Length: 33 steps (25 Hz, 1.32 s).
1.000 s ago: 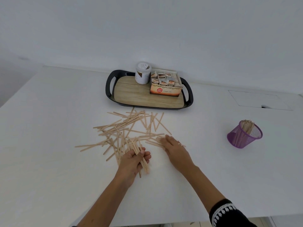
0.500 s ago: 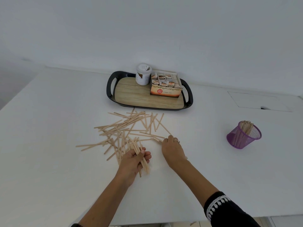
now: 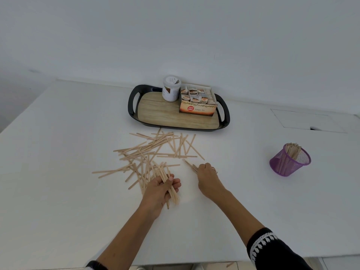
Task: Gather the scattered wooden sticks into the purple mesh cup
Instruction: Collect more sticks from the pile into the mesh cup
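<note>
Wooden sticks point(image 3: 153, 151) lying scattered mid-table, just in front of tray point(image 3: 134, 106). Left hand point(image 3: 160, 189) curling fingers around a bundle point(image 3: 171, 189) at the pile's near edge. Right hand point(image 3: 207, 177) closing on a few sticks point(image 3: 190, 165), probably pinching, grip partly hidden. Purple mesh cup point(image 3: 289, 162) sitting tilted, well apart at right, already holding sticks. Tea box point(image 3: 197, 108) and tub point(image 3: 171, 90) sitting on tray.

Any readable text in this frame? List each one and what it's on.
"Ginger Tea": front of the tea box on the tray.
Red round logo on the same box front: has lettering, too small to read.
White tub beside the box: printed label, too blurred to read.
Tea sachets in the box: print too small to read.
Nothing legible elsewhere.
</note>
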### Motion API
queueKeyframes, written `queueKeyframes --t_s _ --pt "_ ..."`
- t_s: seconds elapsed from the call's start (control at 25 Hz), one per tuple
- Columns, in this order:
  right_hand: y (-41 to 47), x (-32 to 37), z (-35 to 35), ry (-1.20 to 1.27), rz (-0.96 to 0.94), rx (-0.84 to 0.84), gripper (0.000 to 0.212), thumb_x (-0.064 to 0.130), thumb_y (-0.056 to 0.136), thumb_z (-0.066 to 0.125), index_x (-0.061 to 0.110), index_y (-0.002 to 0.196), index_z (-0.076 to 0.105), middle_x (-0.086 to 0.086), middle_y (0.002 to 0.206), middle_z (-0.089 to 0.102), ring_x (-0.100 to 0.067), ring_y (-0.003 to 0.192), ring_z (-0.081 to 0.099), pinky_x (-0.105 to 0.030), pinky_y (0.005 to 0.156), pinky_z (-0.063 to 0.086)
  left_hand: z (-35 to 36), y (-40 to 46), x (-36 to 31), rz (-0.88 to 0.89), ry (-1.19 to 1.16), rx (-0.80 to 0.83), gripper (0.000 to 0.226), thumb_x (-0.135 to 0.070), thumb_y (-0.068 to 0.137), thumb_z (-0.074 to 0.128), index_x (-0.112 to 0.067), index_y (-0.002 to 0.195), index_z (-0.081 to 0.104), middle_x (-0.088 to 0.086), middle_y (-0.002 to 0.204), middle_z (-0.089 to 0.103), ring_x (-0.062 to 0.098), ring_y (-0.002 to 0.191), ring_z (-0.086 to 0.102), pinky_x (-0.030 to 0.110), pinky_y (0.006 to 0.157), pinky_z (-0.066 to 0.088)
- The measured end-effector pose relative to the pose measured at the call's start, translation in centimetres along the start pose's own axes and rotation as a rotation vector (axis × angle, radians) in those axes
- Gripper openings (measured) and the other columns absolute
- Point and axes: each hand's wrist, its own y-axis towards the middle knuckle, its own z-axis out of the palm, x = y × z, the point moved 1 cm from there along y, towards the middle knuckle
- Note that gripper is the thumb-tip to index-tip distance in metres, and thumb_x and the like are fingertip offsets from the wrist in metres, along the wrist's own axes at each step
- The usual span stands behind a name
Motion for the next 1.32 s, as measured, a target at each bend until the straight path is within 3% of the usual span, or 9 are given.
queueKeyframes --t_s 0.12,0.28,0.4,0.64,0.8,0.92,1.08,1.2,1.32 --pt "0.5 -0.6 -1.1 0.563 0.173 0.2 0.014 0.004 0.093 0.037 0.006 0.09 0.051 -0.01 0.087 0.05 -0.022 0.077 0.045 -0.029 0.066 0.035 0.0 0.2 -0.1 -0.021 -0.001 -0.008 0.019 -0.008 0.092 0.056 0.002 0.108 0.061 0.014 0.095 0.072 0.018 0.085 0.071 0.024 0.067 0.057" --pt "-0.5 0.9 -2.5 1.063 0.164 0.407 0.024 0.007 0.093 0.05 0.006 0.07 0.053 -0.005 0.067 0.044 -0.017 0.065 0.04 -0.031 0.064 0.035 0.2 0.4 -0.3 -0.053 0.07 0.035 0.025 -0.012 0.093 0.056 0.004 0.112 0.06 0.013 0.097 0.073 0.018 0.088 0.071 0.026 0.07 0.057" --pt "-0.9 2.9 -2.8 1.025 0.134 0.325 0.02 0.008 0.088 0.055 -0.008 0.077 0.061 -0.013 0.072 0.054 -0.023 0.068 0.049 -0.033 0.065 0.042 0.6 0.2 -0.8 -0.093 0.036 0.109 0.036 -0.029 0.097 0.048 0.003 0.108 0.064 0.018 0.099 0.071 0.024 0.09 0.069 0.034 0.08 0.057" --pt "-1.9 6.2 -3.9 0.657 0.006 0.014 0.038 0.004 0.08 0.054 0.012 0.046 0.041 -0.003 0.048 0.042 -0.015 0.046 0.039 -0.022 0.047 0.031 1.9 0.0 -1.1 -0.108 -0.09 0.11 0.037 -0.029 0.099 0.046 0.002 0.103 0.067 0.017 0.093 0.072 0.02 0.081 0.071 0.026 0.065 0.057" --pt "-3.3 5.2 -4.8 0.843 0.036 -0.152 0.024 0.013 0.081 0.062 0.011 0.058 0.061 -0.005 0.057 0.058 -0.018 0.053 0.05 -0.026 0.055 0.041 2.0 1.0 -1.5 -0.054 -0.111 0.02 0.028 -0.023 0.1 0.044 0.001 0.098 0.06 0.01 0.079 0.069 0.018 0.07 0.067 0.027 0.062 0.056" --pt "-4.0 3.7 -3.8 1.204 0.39 -0.294 0.023 0.021 0.09 0.057 0.006 0.075 0.067 -0.006 0.072 0.066 -0.013 0.066 0.057 -0.024 0.068 0.048 2.9 1.3 -2.1 0.067 -0.07 -0.028 0.021 -0.025 0.102 0.04 -0.01 0.089 0.049 0.001 0.065 0.05 0.01 0.055 0.048 0.025 0.058 0.048" --pt "-4.1 5.1 -0.3 2.218 0.835 -0.006 0.027 0.017 0.098 0.046 -0.001 0.086 0.063 -0.013 0.08 0.065 -0.022 0.075 0.061 -0.029 0.071 0.05 4.6 -0.3 -3.5 0.4 0.096 0.046 0.029 -0.03 0.096 0.052 -0.014 0.072 0.044 -0.002 0.056 0.034 0.009 0.047 0.03 0.021 0.048 0.034" --pt "-4.4 7.4 0.4 2.597 0.832 0.184 0.031 0.023 0.099 0.041 0.001 0.094 0.063 -0.008 0.077 0.064 -0.019 0.074 0.06 -0.029 0.071 0.05 6.7 -1.9 -2.7 0.537 0.114 0.01 0.032 -0.034 0.083 0.069 -0.009 0.07 0.053 -0.003 0.05 0.038 0.009 0.047 0.034 0.022 0.048 0.033" --pt "-4.1 9.0 -1.6 2.544 0.617 0.055 0.023 0.038 0.088 0.054 0.018 0.079 0.061 0.007 0.065 0.058 -0.005 0.062 0.061 -0.019 0.061 0.053 8.2 -3.1 -1.7 0.515 -0.081 -0.006 0.036 -0.038 0.069 0.082 -0.01 0.071 0.06 -0.001 0.055 0.047 0.011 0.052 0.042 0.025 0.055 0.035"
